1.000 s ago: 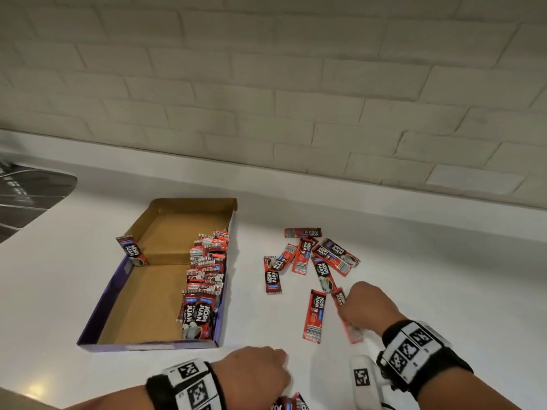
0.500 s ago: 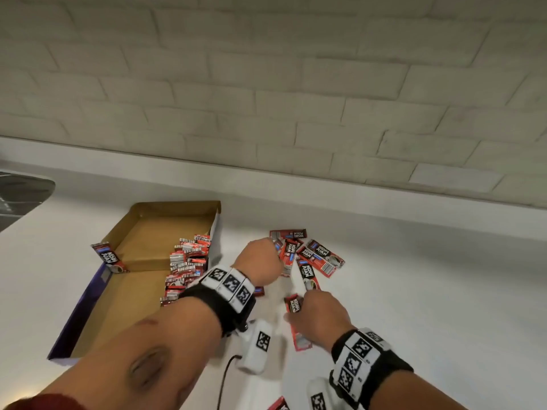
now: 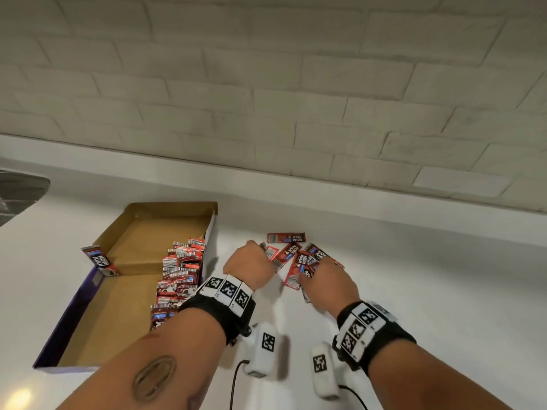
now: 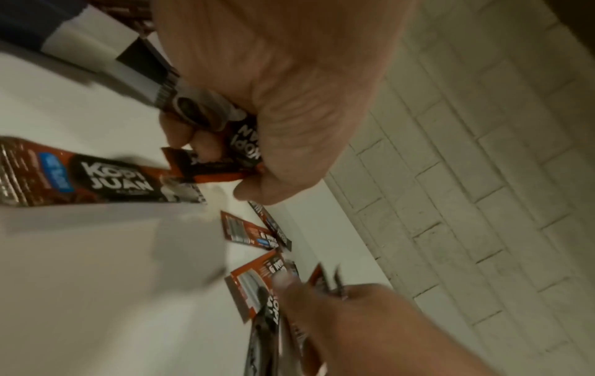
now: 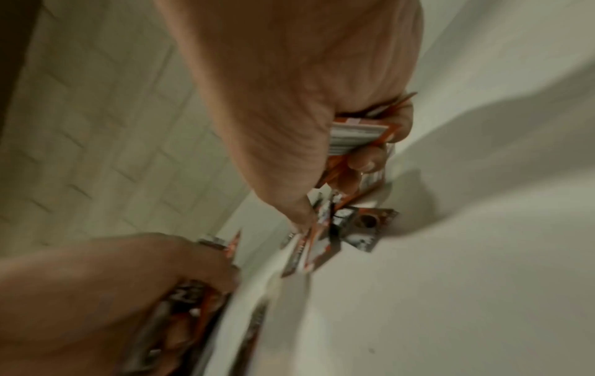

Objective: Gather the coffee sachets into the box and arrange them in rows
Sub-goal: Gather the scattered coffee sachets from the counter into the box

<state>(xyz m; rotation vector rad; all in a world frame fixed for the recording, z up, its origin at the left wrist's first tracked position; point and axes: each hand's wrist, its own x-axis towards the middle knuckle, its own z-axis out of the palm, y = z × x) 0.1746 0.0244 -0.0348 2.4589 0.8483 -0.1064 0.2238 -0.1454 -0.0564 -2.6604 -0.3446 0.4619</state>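
Left hand (image 3: 248,266) and right hand (image 3: 327,284) both down in the loose pile of coffee sachets (image 3: 291,255) on the white counter (image 3: 429,306), right of the box (image 3: 142,229). Left fingers (image 4: 180,129) curled around a couple of sachets. Right hand also gripping a small bunch, fingers (image 5: 364,157) wrapped round them. Box open, with a row of sachets (image 3: 180,270) standing along its right wall; one sachet (image 3: 100,260) leaning on the left rim. Tiled wall (image 3: 266,84) behind.
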